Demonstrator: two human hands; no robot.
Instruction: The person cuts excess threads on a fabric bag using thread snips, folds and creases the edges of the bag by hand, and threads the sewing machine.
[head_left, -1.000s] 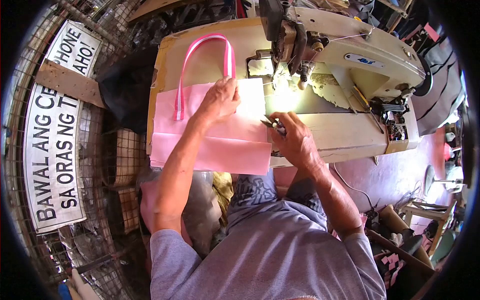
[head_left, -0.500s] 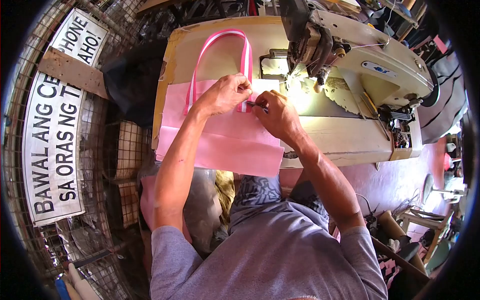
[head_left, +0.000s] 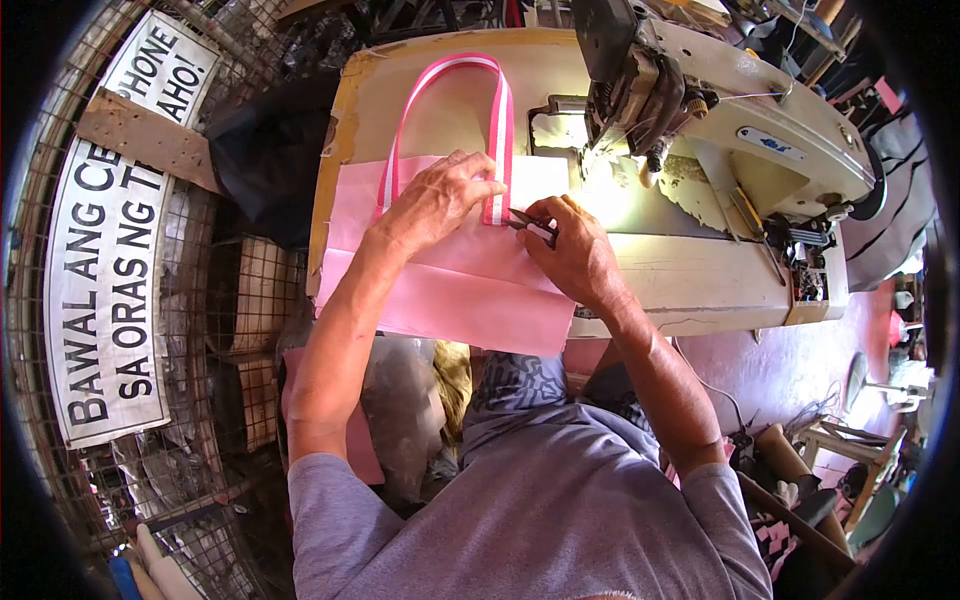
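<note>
A pink fabric panel [head_left: 440, 290] lies on the sewing table with a pink-and-white striped strap [head_left: 500, 120] looped above it. The strap's ends rest on the panel. My left hand [head_left: 445, 198] is over the strap beside its right end, thumb and fingers drawn together; whatever they pinch is too small to make out. In my right hand [head_left: 575, 250] is a pair of small dark thread snips [head_left: 533, 226], blades apart and pointing left at the strap's right end. My left hand hides part of the strap's left leg.
The sewing machine [head_left: 770, 130] stands at the right, its lamp lighting the needle area. A yellow-handled tool [head_left: 748, 212] lies by its base. A wire mesh wall [head_left: 190, 330] with a lettered sign [head_left: 110, 290] rises at left.
My right hand has shifted slightly down and right, and the snips now show more clearly with blades apart. My left hand's fingers have loosened slightly and moved a little lower.
</note>
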